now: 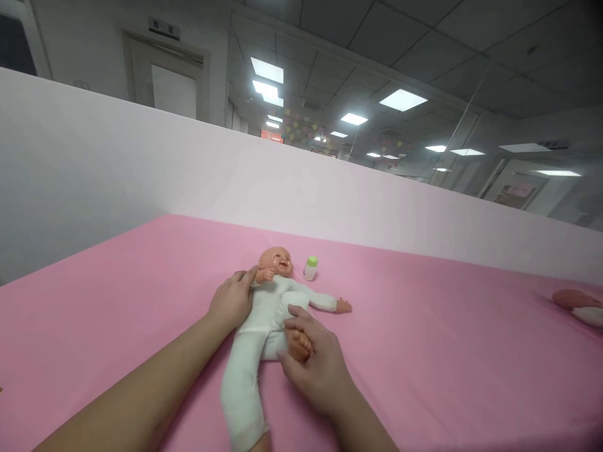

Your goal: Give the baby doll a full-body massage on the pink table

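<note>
A baby doll (267,307) with a cloth body lies face up on a pink surface (424,351), its head away from me. My left hand (233,300) rests against the doll's side by its shoulder and bent arm, fingers extended and pressed lightly there. My right hand (318,361) is wrapped round the doll's raised foot (300,345), with that leg folded up over the belly. The doll's other leg (242,383) stretches toward me. Just beyond its outstretched arm, beside the head, stands a small white bottle with a green cap (311,268).
Part of another doll-like object (577,304) lies at the far right edge. A low white wall (301,194) borders the back of the pink surface, with glass panels and ceiling lights above it. A door (172,81) stands at the back left.
</note>
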A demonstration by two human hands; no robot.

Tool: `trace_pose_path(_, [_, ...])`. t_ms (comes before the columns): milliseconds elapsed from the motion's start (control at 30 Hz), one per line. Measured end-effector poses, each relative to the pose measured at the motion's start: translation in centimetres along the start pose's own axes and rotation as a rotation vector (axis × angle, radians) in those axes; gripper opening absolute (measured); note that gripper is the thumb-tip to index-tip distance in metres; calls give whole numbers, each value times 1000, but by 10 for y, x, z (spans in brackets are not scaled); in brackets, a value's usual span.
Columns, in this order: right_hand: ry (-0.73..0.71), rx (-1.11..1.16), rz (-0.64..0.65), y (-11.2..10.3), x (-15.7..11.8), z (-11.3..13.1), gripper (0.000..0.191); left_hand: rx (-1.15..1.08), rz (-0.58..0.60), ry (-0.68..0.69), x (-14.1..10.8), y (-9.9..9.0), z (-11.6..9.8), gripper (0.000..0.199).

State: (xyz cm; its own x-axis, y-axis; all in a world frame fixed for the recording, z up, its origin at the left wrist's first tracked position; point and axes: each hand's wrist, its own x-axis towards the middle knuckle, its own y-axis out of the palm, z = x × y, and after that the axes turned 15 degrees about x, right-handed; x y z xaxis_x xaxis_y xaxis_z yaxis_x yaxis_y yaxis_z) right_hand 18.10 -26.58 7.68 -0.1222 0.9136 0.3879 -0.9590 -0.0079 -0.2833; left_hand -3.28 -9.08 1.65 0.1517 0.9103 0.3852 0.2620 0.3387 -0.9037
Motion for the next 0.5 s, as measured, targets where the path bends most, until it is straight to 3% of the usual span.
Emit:
trace_pose_path(100, [-63,-41,12,-3,-25,6,40,-196,-2,-119,5,-1,14,58])
trace_pose_path(200, [-133,-80,31,-7,-51,0,45,-355,46,-327,12,0,32,58])
trace_pose_path(333, [-60,-138,186,-14,-81,-22,48,-561,-16,-646,19,4,55,62])
trace_pose_path(500, [-17,-289,310,-13,-102,-55,35,-527,-104,-694,20,8,75,72])
